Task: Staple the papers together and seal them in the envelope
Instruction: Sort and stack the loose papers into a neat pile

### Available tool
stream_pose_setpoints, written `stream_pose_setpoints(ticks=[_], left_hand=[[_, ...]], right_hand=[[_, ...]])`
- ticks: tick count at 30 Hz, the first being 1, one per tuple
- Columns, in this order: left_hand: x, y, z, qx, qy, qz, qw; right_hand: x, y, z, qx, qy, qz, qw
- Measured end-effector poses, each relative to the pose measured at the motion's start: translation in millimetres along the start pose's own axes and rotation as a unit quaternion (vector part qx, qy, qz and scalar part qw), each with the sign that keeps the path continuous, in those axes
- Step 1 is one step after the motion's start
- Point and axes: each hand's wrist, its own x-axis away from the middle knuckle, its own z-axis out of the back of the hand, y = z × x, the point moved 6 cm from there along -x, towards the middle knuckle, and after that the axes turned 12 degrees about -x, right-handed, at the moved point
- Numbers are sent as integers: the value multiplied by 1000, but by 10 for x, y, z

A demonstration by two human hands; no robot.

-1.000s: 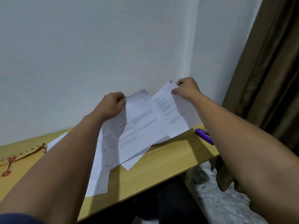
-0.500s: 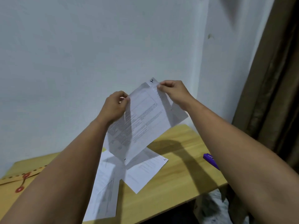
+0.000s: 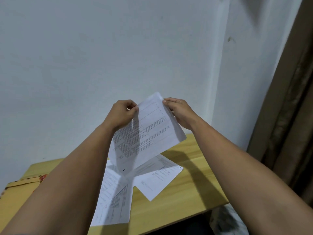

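Pale blue-grey walls meet in a corner behind a light wooden surface (image 3: 194,197), with a brown curtain (image 3: 288,116) hanging along the right edge of the view. Both bare forearms reach forward and up from the lower corners, lifted well clear of the wood. The left hand (image 3: 122,114) is curled, thumb and fingers pinched on the upper left edge of the held papers (image 3: 147,133). The right hand (image 3: 179,112) pinches the upper right edge, fingers behind and thumb in front. Between them the printed pages hang tilted, lower end sloping down toward the left forearm, and how many sheets are in the grip cannot be told.

Two more loose sheets (image 3: 118,197) lie flat on the wood below, overlapping and fanned at different angles, in the shadow of the arms. The brown envelope (image 3: 18,189) with a red string clasp lies at the far left, partly hidden by the left forearm.

Compared with half a second ago, the hands have drawn closer together and the sheets they hold are squared into one stack; the purple object that lay at the right edge of the wood is out of view.
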Motion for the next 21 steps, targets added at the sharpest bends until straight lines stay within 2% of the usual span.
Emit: stream_pose_setpoints(ticks=[4, 8, 13, 21], left_hand=[[41, -81, 97, -21, -2, 18, 1000], [61, -129, 188, -40, -23, 35, 998], [68, -230, 271, -51, -67, 45, 995], [348, -543, -64, -20, -149, 93, 984]], right_hand=[[-1, 71, -133, 34, 41, 70, 996], [38, 130, -280, 53, 45, 113, 991], [63, 259, -388, 11, 45, 71, 996], [159, 643, -363, 28, 38, -5, 999]])
